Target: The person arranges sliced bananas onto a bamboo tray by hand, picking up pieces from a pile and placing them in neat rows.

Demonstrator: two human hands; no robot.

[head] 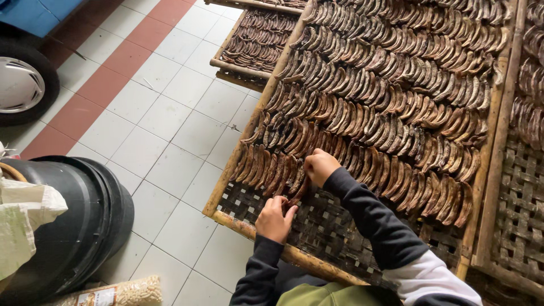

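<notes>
A woven bamboo tray (317, 226) lies on the floor, covered in rows of dark brown curved slices (391, 96). My left hand (275, 218) rests at the tray's near edge, fingers on a brown slice (293, 199) at the end of the lowest row. My right hand (320, 166) is closed over the slices just above it, pinching one in that row. Both arms wear dark sleeves.
A second tray (255, 42) of slices lies farther back and a third (524, 170) sits at the right. A black plastic barrel (85, 215) with a white sack stands at the left on white tiles. A car wheel (22, 82) shows top left. A bag of pale pieces (122, 293) lies below.
</notes>
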